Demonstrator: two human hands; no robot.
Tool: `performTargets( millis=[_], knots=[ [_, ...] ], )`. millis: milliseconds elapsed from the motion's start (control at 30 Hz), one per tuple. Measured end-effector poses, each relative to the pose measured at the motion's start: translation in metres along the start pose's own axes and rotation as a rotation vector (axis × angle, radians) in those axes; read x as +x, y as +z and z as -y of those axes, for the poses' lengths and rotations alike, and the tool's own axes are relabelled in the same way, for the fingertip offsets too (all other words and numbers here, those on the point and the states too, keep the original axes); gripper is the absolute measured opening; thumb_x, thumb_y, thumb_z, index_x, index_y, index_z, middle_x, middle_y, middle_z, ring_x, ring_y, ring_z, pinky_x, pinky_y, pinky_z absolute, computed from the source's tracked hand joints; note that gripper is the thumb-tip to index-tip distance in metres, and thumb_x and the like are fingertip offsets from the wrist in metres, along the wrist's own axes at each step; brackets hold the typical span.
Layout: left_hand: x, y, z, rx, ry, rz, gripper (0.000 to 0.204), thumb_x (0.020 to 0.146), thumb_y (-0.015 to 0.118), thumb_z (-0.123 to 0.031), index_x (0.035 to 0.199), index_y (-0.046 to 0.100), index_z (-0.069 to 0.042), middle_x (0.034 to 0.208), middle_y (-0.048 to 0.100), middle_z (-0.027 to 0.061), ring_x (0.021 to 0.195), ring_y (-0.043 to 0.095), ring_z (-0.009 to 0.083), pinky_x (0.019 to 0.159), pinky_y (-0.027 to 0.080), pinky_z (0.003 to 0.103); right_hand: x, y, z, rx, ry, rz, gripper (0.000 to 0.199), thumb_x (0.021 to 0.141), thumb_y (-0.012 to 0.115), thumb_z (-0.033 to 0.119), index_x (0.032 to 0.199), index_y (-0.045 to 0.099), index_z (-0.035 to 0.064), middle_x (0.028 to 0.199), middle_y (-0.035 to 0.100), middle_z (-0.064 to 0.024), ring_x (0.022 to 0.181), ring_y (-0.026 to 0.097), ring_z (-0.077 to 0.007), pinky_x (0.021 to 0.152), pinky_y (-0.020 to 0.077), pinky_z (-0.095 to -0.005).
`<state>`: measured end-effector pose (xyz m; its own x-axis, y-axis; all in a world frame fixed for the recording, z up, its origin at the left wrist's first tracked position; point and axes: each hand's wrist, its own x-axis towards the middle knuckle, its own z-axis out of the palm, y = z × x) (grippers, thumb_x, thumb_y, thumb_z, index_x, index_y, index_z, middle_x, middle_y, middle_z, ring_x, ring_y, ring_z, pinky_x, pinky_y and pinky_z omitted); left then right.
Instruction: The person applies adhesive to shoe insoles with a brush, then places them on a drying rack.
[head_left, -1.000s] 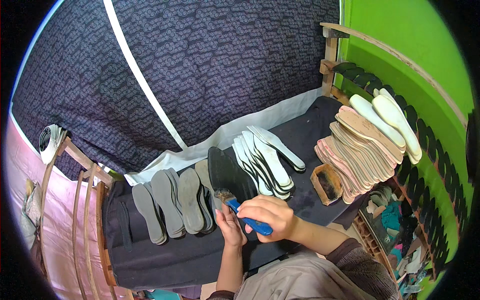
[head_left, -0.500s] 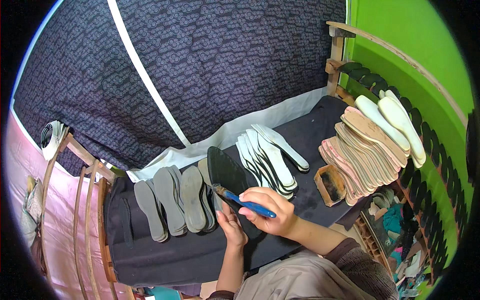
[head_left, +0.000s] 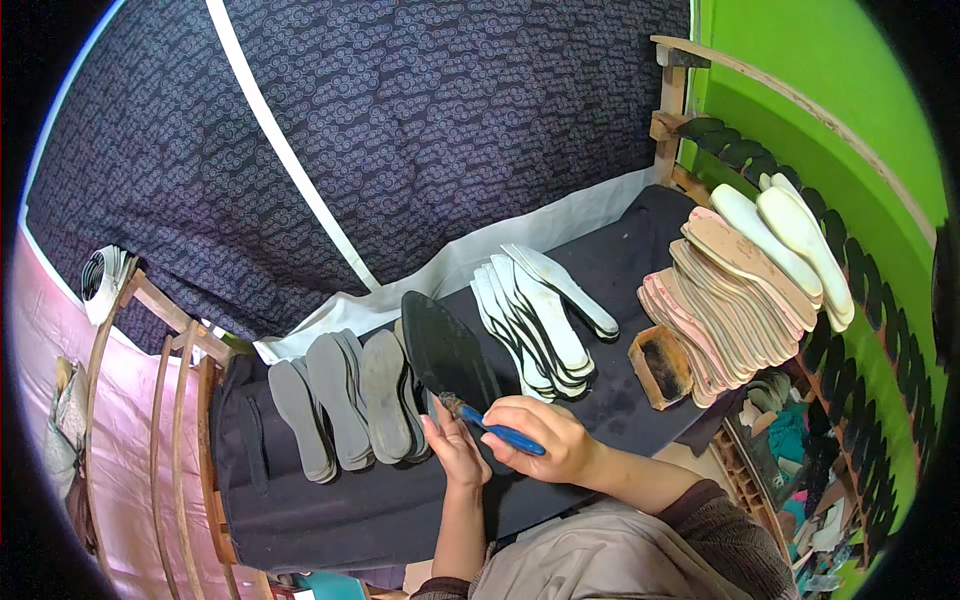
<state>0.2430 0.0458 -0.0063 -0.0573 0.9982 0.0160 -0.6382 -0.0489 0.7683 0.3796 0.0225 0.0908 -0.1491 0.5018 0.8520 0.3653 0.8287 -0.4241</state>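
Note:
My left hand (head_left: 459, 455) is closed around the near end of a black shoe insole (head_left: 446, 345), which tilts up and away above the dark cloth. In my right hand (head_left: 556, 442) is a brush with a blue handle (head_left: 518, 441). Its worn bristles lie at the lower part of the insole, close to my left fingers. Left of the black insole, grey insoles (head_left: 338, 400) lie in overlapping rows. White insoles with dark undersides (head_left: 545, 320) are fanned out to its right. Farther right stands a small open box (head_left: 651, 376), dark-stained inside.
Beige and pink insoles (head_left: 740, 300) form a large stack at the right, with cream insoles (head_left: 790, 235) on top. Dark cloth (head_left: 350, 520) covers the table. A wooden rail (head_left: 668, 110) and hanging dark pieces (head_left: 850, 440) border the right side. Patterned fabric (head_left: 450, 120) hangs behind.
The black insole has turned so that more of its face shows, leaning slightly left. My right hand and the brush have moved a little down toward the insole's near end.

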Motion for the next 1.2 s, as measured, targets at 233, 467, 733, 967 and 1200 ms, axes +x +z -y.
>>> performTargets(
  millis=[233, 467, 733, 967, 1200],
  knots=[
    [0.001, 0.012, -0.018, -0.036, 0.065, 0.057, 0.065, 0.096, 0.021, -0.055, 0.143, 0.033, -0.013, 0.141, 0.043, 0.0054, 0.127, 0.04, 0.0237, 0.107, 0.028, 0.037, -0.013, 0.002, -0.002, 0.027, 0.011, 0.049, 0.024, 0.077, 0.072, 0.007, 0.095, 0.058, -0.0014, 0.086, 0.063, -0.0115, 0.073, 0.065, -0.0257, 0.075, 0.0564, -0.0349],
    [-0.001, 0.02, -0.025, 0.022, 0.092, -0.037, 0.061, 0.097, 0.028, -0.051, 0.139, 0.037, -0.009, 0.138, 0.044, 0.0068, 0.128, 0.039, 0.0217, 0.107, 0.028, 0.034, -0.017, 0.0, -0.004, 0.083, 0.036, 0.052, 0.023, 0.077, 0.072, 0.006, 0.094, 0.058, -0.0008, 0.086, 0.063, -0.0115, 0.074, 0.064, -0.025, 0.072, 0.0554, -0.0327],
    [0.004, 0.017, -0.027, -0.141, -0.093, 0.088, 0.058, 0.097, 0.026, -0.052, 0.118, 0.046, -0.002, 0.095, 0.062, 0.0173, 0.081, 0.065, 0.0329, 0.068, 0.057, 0.046, -0.031, -0.004, -0.005, 0.068, 0.074, 0.094, 0.025, 0.078, 0.071, 0.008, 0.094, 0.056, -0.0016, 0.089, 0.062, -0.0112, 0.073, 0.065, -0.0249, 0.066, 0.0545, -0.0299],
    [0.01, 0.009, -0.034, -0.206, -0.079, 0.131, 0.064, 0.096, 0.024, -0.056, 0.115, 0.05, 0.0, 0.093, 0.062, 0.019, 0.081, 0.065, 0.0323, 0.069, 0.056, 0.048, -0.038, -0.015, -0.003, 0.126, 0.221, 0.202, 0.02, 0.079, 0.07, 0.008, 0.092, 0.057, -0.0001, 0.086, 0.062, -0.0109, 0.07, 0.064, -0.023, 0.059, 0.0511, -0.0298],
    [0.005, 0.017, -0.041, -0.166, -0.076, 0.152, 0.065, 0.096, 0.025, -0.056, 0.117, 0.051, -0.001, 0.092, 0.065, 0.0178, 0.081, 0.065, 0.0321, 0.07, 0.056, 0.046, -0.011, -0.022, -0.003, 0.182, 0.228, 0.045, 0.015, 0.082, 0.068, 0.01, 0.092, 0.062, -0.0007, 0.086, 0.065, -0.0116, 0.075, 0.064, -0.0227, 0.069, 0.0519, -0.0297]
  ],
)
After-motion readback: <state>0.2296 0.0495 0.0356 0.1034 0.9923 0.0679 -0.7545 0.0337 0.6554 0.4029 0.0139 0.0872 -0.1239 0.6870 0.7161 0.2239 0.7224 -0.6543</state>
